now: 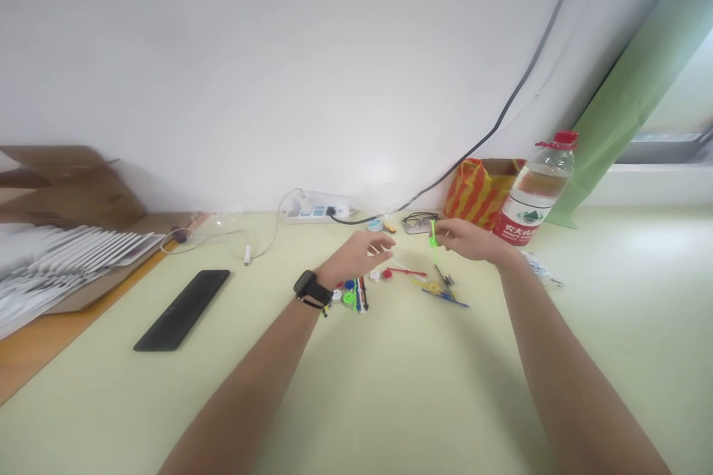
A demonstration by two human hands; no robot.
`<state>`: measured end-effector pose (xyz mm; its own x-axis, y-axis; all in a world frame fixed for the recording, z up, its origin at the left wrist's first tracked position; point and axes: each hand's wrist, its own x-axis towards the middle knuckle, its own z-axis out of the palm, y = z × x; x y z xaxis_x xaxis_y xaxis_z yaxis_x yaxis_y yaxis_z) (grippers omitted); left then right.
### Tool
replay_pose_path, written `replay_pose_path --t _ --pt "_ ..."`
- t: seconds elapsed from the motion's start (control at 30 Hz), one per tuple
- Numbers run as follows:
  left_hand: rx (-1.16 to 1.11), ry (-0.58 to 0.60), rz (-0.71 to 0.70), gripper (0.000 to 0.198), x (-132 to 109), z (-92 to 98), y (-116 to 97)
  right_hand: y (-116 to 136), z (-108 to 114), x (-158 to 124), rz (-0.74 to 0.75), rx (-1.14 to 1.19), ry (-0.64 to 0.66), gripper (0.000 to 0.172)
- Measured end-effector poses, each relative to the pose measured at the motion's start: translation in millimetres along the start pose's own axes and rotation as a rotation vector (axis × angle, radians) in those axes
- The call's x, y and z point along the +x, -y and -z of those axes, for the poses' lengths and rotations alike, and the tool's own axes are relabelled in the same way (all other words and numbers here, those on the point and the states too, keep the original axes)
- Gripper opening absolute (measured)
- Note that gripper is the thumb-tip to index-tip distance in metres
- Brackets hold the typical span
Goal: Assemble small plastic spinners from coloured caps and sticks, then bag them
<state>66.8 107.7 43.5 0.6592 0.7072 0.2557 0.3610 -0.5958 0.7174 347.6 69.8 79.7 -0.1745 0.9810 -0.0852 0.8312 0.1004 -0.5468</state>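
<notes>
My right hand (471, 240) hovers above the pale yellow table (390, 386), its fingers pinched on a small bright green toy piece (433, 234) that stands upright. My left hand (362, 252), with a black watch on the wrist, is just to its left; the fingers are curled and what they hold, if anything, is too small to name. Below the hands lie small coloured plastic construction parts: a cluster with blue, green and red pieces (352, 295), a red stick (406, 272), and a blue and yellow assembly (443, 289).
A black flat device (183, 309) lies on the table's left. Stacked white sheets (61, 256) and cardboard sit far left. By the wall: a white power strip (317, 211) with cables, a red-yellow striped bag (473, 193), a water bottle (535, 197).
</notes>
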Motion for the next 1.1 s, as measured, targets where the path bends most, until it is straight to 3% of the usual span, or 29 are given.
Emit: replay_pose_path --t 0.17,0.37,0.47,0.83,0.9,1.0,1.1 --pt "-0.245 -0.144 -0.043 0.036 6 -4.3 -17 35 -26 6 0.280 0.519 -0.007 0.027" --pt "-0.313 -0.337 -0.024 0.030 12 -1.2 -14 55 -56 21 0.220 0.856 -0.142 0.032" --pt "-0.311 -0.324 -0.022 0.030 11 2.6 -10 57 -58 23 0.204 0.873 -0.154 0.031" --pt "-0.101 -0.100 -0.065 0.017 0 12.5 -20 62 -64 16 0.209 0.796 0.064 0.007" --pt "-0.103 -0.068 -0.051 0.014 -2 12.2 -19 60 -66 16 0.191 0.659 0.053 0.010" --pt "-0.077 0.001 0.023 0.016 -6 10.4 -18 52 -67 19 0.141 0.279 0.029 0.024" --pt "-0.027 0.179 0.036 0.020 -7 7.0 -17 39 -64 22 0.095 0.009 0.094 0.028"
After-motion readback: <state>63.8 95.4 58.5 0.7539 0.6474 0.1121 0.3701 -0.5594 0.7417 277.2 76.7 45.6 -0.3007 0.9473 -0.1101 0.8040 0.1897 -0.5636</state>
